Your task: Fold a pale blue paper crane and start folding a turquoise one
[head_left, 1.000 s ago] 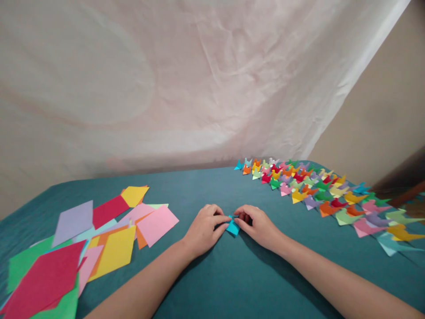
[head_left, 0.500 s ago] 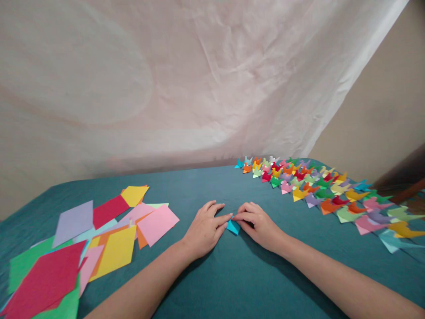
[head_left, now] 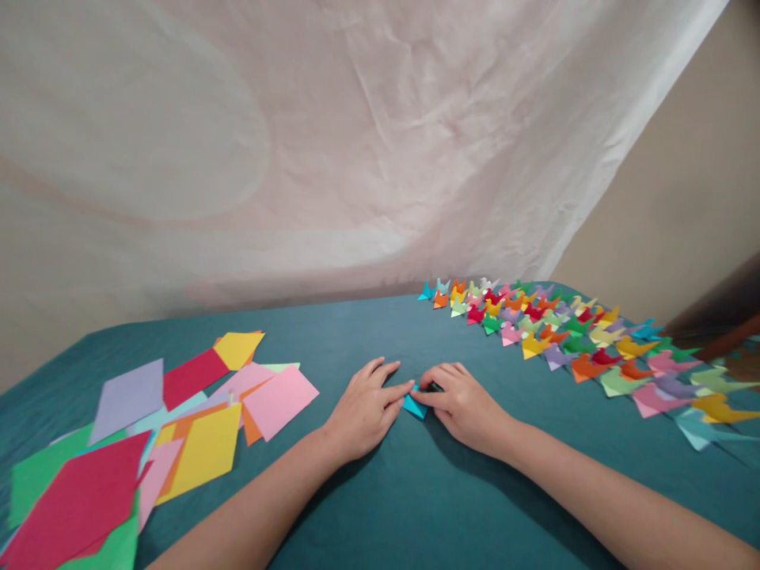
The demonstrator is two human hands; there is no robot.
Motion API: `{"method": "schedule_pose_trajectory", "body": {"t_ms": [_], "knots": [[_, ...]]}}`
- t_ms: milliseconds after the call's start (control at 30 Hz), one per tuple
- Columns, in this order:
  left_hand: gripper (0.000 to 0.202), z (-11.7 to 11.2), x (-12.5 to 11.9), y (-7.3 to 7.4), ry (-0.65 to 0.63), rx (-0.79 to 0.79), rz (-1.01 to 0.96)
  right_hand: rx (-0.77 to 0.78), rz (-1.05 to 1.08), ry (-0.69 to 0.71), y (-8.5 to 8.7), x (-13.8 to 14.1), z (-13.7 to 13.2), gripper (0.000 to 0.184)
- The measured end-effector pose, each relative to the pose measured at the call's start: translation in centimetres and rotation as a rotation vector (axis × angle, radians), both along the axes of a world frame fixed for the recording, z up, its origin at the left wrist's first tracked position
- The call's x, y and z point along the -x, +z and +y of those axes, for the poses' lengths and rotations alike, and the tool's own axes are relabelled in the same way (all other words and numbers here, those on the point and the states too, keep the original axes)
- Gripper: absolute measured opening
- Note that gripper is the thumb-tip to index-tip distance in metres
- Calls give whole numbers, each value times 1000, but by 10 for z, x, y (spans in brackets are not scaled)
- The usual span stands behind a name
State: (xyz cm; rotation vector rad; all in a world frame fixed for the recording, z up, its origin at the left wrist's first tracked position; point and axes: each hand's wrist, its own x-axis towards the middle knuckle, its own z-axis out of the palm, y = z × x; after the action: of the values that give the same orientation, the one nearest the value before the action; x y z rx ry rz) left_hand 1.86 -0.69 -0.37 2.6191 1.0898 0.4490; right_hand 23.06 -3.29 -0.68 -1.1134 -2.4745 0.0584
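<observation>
A small folded piece of blue paper (head_left: 415, 407) lies on the teal tabletop (head_left: 380, 491) between my two hands. My left hand (head_left: 366, 408) rests flat beside it, fingers stretched out, with the index fingertip pressing on the paper's left edge. My right hand (head_left: 462, 404) lies on the paper's right side, fingers curled down and pressing on it. Most of the paper is hidden under my fingertips.
Loose coloured paper squares (head_left: 178, 427) are scattered at the left of the table. Several rows of small folded paper figures (head_left: 570, 340) run along the right side to the table's edge. A wrinkled pale cloth (head_left: 356, 142) hangs behind the table.
The fingers of my left hand have flattened out from a curled pinch. My right hand has lowered onto the blue paper, which now lies flatter on the table.
</observation>
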Motion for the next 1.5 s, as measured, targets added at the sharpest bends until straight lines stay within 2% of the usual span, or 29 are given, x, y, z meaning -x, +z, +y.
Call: {"method": "schedule_pose_trajectory", "body": {"t_ms": [233, 600, 867, 1133, 1367, 1500], "knots": [[36, 1, -1, 2, 4, 11, 42, -31, -97, 53, 3, -1, 0, 23], [36, 0, -1, 0, 1, -9, 79, 79, -231, 124, 18, -7, -5, 34], [37, 1, 0, 0, -8, -37, 74, 124, -350, 124, 33, -5, -17, 39], [39, -1, 0, 4, -9, -49, 130, 225, -376, 125, 43, -5, -23, 46], [46, -16, -3, 14, -142, -174, 268, 289, -368, 103, 42, -7, -23, 49], [49, -22, -5, 17, -195, -130, 345, 291, -387, 103, 42, -7, -22, 50]]}}
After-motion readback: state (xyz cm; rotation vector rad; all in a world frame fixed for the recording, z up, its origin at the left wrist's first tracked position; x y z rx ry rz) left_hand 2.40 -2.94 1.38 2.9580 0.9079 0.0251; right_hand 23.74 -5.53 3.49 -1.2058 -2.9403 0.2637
